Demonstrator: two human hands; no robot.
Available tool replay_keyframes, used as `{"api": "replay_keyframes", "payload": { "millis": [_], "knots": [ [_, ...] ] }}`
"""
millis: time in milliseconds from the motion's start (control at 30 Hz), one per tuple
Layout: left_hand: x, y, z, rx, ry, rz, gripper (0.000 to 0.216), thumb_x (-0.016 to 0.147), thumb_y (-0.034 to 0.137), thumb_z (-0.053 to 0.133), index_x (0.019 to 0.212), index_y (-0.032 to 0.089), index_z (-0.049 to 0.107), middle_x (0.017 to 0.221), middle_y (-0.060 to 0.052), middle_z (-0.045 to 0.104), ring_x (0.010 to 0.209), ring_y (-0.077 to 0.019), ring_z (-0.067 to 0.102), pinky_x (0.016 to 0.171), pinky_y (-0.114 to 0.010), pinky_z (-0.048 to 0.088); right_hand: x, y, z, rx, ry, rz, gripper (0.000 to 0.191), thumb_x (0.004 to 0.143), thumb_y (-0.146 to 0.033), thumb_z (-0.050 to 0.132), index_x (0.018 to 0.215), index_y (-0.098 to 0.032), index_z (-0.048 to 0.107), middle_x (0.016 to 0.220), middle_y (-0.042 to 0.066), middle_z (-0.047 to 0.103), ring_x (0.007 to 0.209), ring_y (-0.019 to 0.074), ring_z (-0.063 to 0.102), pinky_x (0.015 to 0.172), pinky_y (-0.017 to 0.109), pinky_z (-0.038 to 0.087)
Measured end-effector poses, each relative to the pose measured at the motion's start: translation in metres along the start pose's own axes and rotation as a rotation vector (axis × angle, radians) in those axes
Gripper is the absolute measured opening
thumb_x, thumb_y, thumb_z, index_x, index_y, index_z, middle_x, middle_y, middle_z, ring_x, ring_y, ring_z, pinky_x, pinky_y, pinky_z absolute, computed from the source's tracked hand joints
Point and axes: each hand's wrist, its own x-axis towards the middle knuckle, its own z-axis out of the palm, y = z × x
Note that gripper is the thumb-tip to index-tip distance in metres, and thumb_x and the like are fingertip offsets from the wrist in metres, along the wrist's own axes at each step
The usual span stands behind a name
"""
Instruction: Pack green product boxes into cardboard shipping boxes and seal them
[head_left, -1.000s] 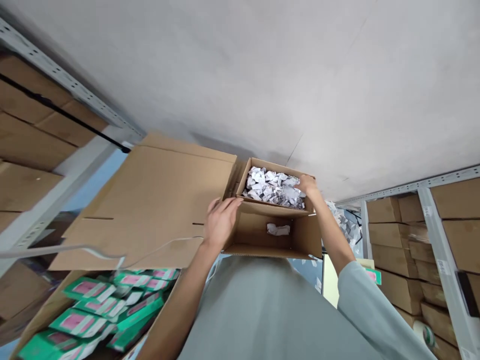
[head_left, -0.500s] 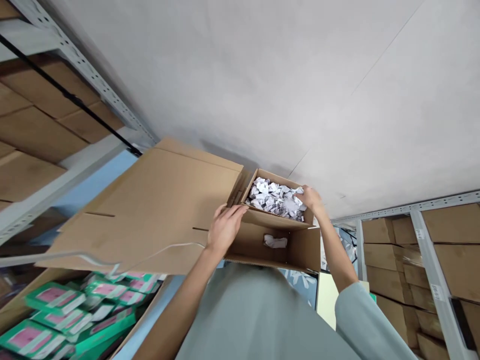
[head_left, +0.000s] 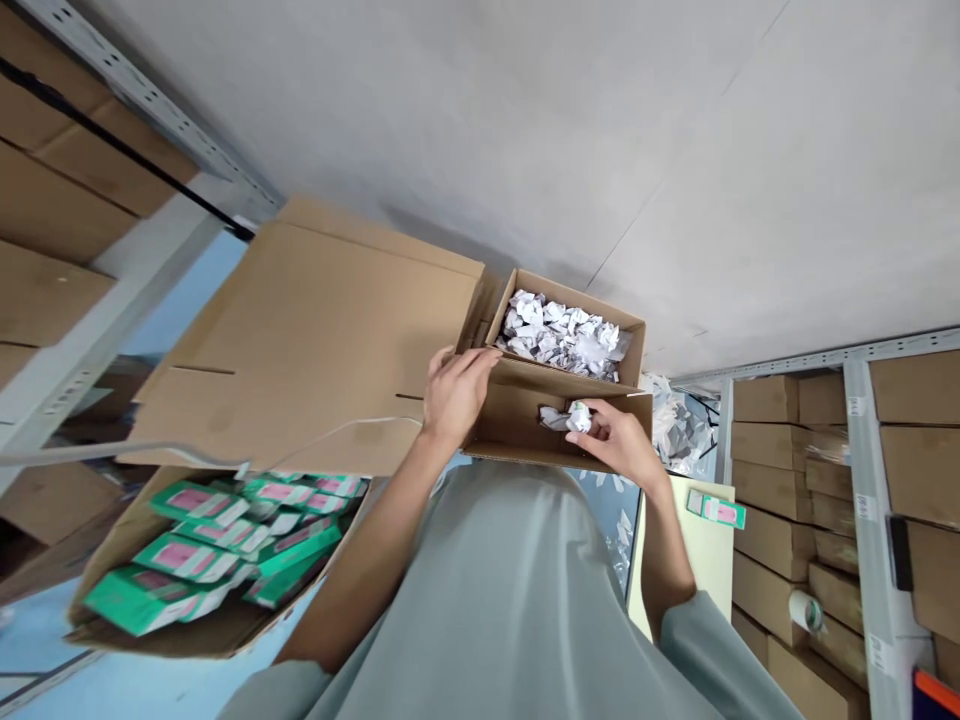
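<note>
In front of my body stands an open cardboard box (head_left: 517, 438) with a crumpled piece of paper (head_left: 553, 419) inside. My right hand (head_left: 619, 440) is over this box, thumb and fingers closed round a crumpled paper wad (head_left: 579, 416). At the box's left end, my left hand (head_left: 456, 395) has its fingers hooked over the top edge; its thumb is mostly hidden. Directly behind is a second cardboard box (head_left: 634, 355), filled with crumpled white paper (head_left: 559, 335).
Flattened cardboard sheets (head_left: 322, 330) lie to the left, crossed by a pale cable (head_left: 367, 424). Below them is a carton (head_left: 94, 625) of green-and-pink packets (head_left: 184, 555). One similar packet (head_left: 716, 510) lies at right. Shelves of brown boxes (head_left: 772, 495) flank both sides.
My right hand has moved from the paper-filled rear box down into the near box, carrying a paper wad. My left hand stays at the box edge. The view has shifted.
</note>
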Motion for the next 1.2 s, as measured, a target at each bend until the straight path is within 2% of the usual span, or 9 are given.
{"api": "replay_keyframes", "payload": {
  "millis": [100,200,400,500,600,733,867,1000,1200],
  "knots": [
    [-0.001,-0.002,0.002,-0.010,0.002,-0.007,0.039,0.115,0.027,0.044,0.129,0.029,0.080,0.127,-0.007,0.085,0.106,-0.0258,0.078,0.122,-0.047,0.040,0.012,0.012,0.023,-0.007,-0.047,0.033,0.060,0.095,-0.053,0.080,0.147,-0.025,0.069,0.087,-0.003,0.080,0.076,0.0184,0.071,0.076,0.027,0.051],
    [-0.003,-0.005,0.003,-0.009,0.016,-0.002,0.038,0.115,0.028,0.045,0.129,0.028,0.080,0.127,-0.007,0.085,0.107,-0.0261,0.078,0.123,-0.047,0.039,0.016,0.016,0.026,-0.047,-0.061,0.044,0.064,0.097,-0.050,0.080,0.154,-0.026,0.065,0.091,-0.003,0.082,0.079,0.0190,0.073,0.079,0.027,0.051],
    [-0.004,-0.006,0.005,-0.004,0.018,0.002,0.037,0.114,0.029,0.046,0.129,0.028,0.080,0.125,-0.008,0.085,0.107,-0.0268,0.079,0.121,-0.048,0.041,0.028,0.000,-0.017,-0.163,0.073,-0.012,0.044,0.106,-0.042,0.072,0.146,-0.024,0.072,0.100,0.001,0.085,0.086,0.0195,0.076,0.084,0.027,0.052],
    [-0.003,-0.005,0.005,0.007,0.020,0.005,0.037,0.114,0.028,0.045,0.129,0.029,0.079,0.127,-0.007,0.085,0.108,-0.0262,0.079,0.121,-0.047,0.041,0.064,-0.011,-0.038,-0.294,0.095,-0.047,0.042,0.107,-0.039,0.071,0.146,-0.024,0.072,0.103,0.003,0.086,0.096,0.0221,0.079,0.090,0.028,0.052],
    [-0.002,-0.005,0.004,0.020,0.021,0.021,0.037,0.114,0.027,0.046,0.129,0.028,0.079,0.127,-0.007,0.085,0.108,-0.0263,0.079,0.120,-0.047,0.042,0.117,-0.022,-0.044,-0.446,0.018,-0.079,0.043,0.107,-0.041,0.073,0.147,-0.025,0.072,0.110,0.005,0.087,0.113,0.0259,0.079,0.096,0.029,0.052],
    [-0.002,-0.004,0.000,0.024,0.017,0.036,0.036,0.113,0.025,0.047,0.128,0.027,0.080,0.127,-0.008,0.085,0.110,-0.0265,0.079,0.119,-0.048,0.043,0.194,-0.040,-0.026,-0.669,-0.143,-0.027,0.054,0.104,-0.048,0.078,0.152,-0.025,0.067,0.135,0.011,0.082,0.135,0.0302,0.072,0.105,0.031,0.051],
    [-0.003,-0.004,-0.003,0.034,0.014,0.051,0.038,0.114,0.023,0.045,0.129,0.029,0.080,0.129,-0.006,0.085,0.111,-0.0256,0.079,0.120,-0.048,0.043,0.249,-0.059,0.007,-0.763,-0.158,0.009,0.069,0.100,-0.049,0.082,0.158,-0.019,0.059,0.149,0.021,0.073,0.138,0.0330,0.071,0.107,0.033,0.053],
    [-0.004,-0.006,-0.003,0.058,0.015,0.059,0.039,0.114,0.021,0.046,0.132,0.032,0.079,0.128,-0.005,0.084,0.113,-0.0249,0.079,0.122,-0.050,0.043,0.273,-0.068,0.031,-0.807,-0.102,0.044,0.070,0.107,-0.041,0.072,0.167,-0.017,0.046,0.160,0.026,0.064,0.140,0.0323,0.070,0.106,0.035,0.055],
    [-0.004,-0.005,-0.001,0.072,0.010,0.038,0.041,0.112,0.018,0.047,0.134,0.034,0.077,0.128,-0.005,0.084,0.113,-0.0241,0.078,0.122,-0.050,0.044,0.277,-0.062,0.030,-0.817,-0.063,0.046,0.056,0.105,-0.027,0.071,0.159,-0.017,0.057,0.146,0.021,0.075,0.134,0.0300,0.074,0.104,0.033,0.055]
  ]
}}
